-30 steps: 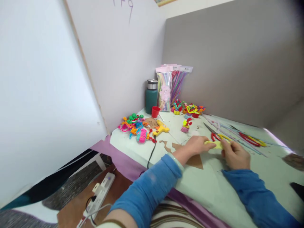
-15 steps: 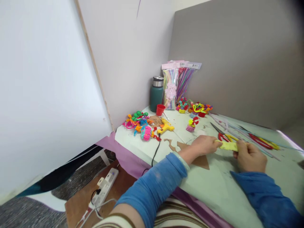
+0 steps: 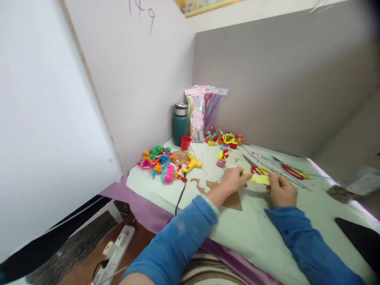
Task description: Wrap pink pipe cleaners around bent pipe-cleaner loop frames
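My left hand (image 3: 233, 179) and my right hand (image 3: 280, 191) both pinch a fuzzy yellow strip (image 3: 259, 179) between them, just above the pale green table (image 3: 255, 233). The left fingers grip its left end, the right fingers its right end. Both arms wear blue sleeves. Red-and-yellow scissors (image 3: 257, 168) lie right behind the strip. A brown paper cutout (image 3: 230, 199) lies under my left wrist.
A yellow glue gun (image 3: 192, 164) with a black cord lies left of my hands, beside bright pipe-cleaner figures (image 3: 158, 160). A green flask (image 3: 179, 124), red cup (image 3: 185, 142) and pipe-cleaner packs (image 3: 202, 111) stand in the corner. A power strip (image 3: 114, 253) lies on the floor.
My head has shifted, so the whole view slid left and down. Both hands keep their pinch on the yellow strip in about the same spot on the table.
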A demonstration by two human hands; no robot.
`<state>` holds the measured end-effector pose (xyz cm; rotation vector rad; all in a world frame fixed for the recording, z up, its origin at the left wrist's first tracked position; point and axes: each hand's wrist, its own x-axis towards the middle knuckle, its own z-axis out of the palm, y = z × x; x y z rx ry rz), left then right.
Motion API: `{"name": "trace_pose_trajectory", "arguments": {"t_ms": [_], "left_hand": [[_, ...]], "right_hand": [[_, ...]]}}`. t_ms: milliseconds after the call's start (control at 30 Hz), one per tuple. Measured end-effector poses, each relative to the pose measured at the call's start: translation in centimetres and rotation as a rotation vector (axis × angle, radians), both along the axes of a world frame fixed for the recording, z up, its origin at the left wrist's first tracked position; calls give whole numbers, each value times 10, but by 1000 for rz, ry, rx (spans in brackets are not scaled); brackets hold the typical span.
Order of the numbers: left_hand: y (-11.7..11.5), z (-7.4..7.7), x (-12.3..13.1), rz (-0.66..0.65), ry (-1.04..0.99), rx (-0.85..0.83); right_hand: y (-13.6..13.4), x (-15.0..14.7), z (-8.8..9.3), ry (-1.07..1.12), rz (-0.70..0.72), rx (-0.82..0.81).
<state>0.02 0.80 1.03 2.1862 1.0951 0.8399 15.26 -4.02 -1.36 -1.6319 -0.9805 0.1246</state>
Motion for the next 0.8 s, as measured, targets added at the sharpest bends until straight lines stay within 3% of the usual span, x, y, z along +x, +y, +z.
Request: {"name": "trace_pose_trajectory", "arguments": {"t_ms": [67,267,533,800], "left_hand": [[-1,0,-1,-25,-31,-6],[-5,1,-3,-175,-164,-249],[-9,6,-4,-386,-302,-474],[-4,1,-3,-337,-458,-587]], "right_hand": [[2,2,-2,27,15,26],[7,8,-8,2,23,116],[14,11,-10,150,128,206],[15,12,-11,145,135,223]]}}
